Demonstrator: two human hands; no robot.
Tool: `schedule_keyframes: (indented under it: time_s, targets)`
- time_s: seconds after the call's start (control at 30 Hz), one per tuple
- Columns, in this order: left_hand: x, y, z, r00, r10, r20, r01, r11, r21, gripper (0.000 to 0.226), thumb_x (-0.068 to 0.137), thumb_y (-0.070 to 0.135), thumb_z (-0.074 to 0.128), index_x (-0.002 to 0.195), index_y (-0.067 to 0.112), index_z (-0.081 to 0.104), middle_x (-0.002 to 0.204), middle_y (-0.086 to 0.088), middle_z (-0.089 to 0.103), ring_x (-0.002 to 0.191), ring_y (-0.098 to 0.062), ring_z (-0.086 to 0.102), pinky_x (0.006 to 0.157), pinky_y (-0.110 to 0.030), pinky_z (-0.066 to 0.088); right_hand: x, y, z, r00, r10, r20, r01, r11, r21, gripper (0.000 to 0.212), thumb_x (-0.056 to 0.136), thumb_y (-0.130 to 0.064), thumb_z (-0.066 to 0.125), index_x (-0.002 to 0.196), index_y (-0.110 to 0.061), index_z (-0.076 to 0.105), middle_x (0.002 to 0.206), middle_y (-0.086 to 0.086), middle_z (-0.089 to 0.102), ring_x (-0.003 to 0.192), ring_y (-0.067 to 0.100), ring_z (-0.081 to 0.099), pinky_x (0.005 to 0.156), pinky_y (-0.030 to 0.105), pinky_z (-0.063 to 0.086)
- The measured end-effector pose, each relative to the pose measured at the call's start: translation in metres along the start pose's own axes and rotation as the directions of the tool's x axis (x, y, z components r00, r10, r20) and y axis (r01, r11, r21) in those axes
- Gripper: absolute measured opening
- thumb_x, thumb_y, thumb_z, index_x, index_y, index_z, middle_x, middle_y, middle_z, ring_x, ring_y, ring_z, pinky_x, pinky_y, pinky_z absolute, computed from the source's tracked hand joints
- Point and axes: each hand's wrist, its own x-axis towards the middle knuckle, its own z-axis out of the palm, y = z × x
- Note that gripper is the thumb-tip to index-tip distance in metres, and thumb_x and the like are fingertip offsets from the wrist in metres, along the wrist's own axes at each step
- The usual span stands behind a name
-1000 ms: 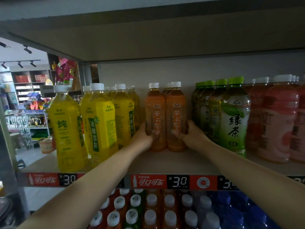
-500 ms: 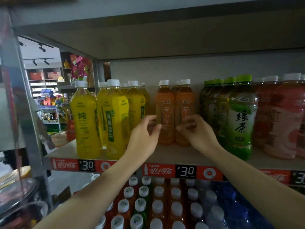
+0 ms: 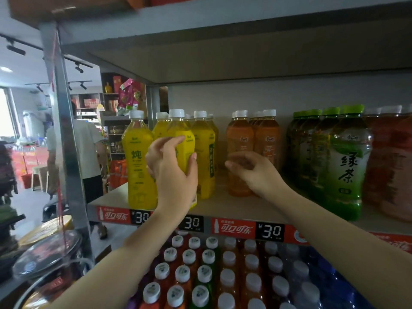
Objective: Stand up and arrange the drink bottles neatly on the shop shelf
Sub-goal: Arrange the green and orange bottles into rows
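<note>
On the shelf, upright white-capped yellow bottle clasped by left hand; right hand loose, empty.

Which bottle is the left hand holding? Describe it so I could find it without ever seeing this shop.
On the upper shelf, find the yellow bottles at its left end. The left hand grips the front yellow bottle, second from the left. Its white cap stands highest in that group, and it stands nearest the shelf's front edge.
</note>
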Motion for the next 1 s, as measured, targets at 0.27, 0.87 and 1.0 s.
schedule_keyframes:
  time_s: [0.27,0.87,1.0]
  targets:
    - [0.045,-0.004,0.003,0.996,-0.05,0.077,0.052,0.999,-0.016,0.058,0.088,0.031,0.06,0.141,0.026,0.034,0.145,-0.005,0.032,0.137,-0.021,0.025,0.109,-0.033,0.021,0.039,-0.032,-0.007,0.997,-0.067,0.025,0.068,0.996,-0.052,0.038,0.088,-0.042,0.057,0.122,-0.024,0.058,0.114,-0.002,0.061,0.1,0.015,0.06,0.081,0.028,0.05]
    - [0.15,0.032,-0.015,0.743,-0.179,0.644,-0.199,0.86,0.469,0.038,0.089,0.039,0.057,0.124,0.022,0.061,0.134,-0.007,0.054,0.117,-0.028,0.051,0.084,-0.029,0.039,0.163,-0.088,-0.002,0.905,-0.159,0.396,0.356,0.793,-0.494,0.041,0.089,-0.041,0.056,0.119,-0.013,0.061,0.107,0.004,0.068,0.075,0.009,0.06,0.058,0.016,0.042]
    - [0.151,0.03,-0.009,0.77,-0.143,0.622,-0.183,0.884,0.43,0.034,0.088,0.036,0.06,0.117,0.018,0.065,0.118,-0.009,0.062,0.087,-0.022,0.052,0.072,-0.027,0.037,0.178,-0.094,-0.001,0.858,-0.067,0.509,0.38,0.75,-0.541,0.035,0.088,-0.04,0.058,0.108,-0.012,0.065,0.076,-0.001,0.065,0.057,0.007,0.052,0.054,0.018,0.04]
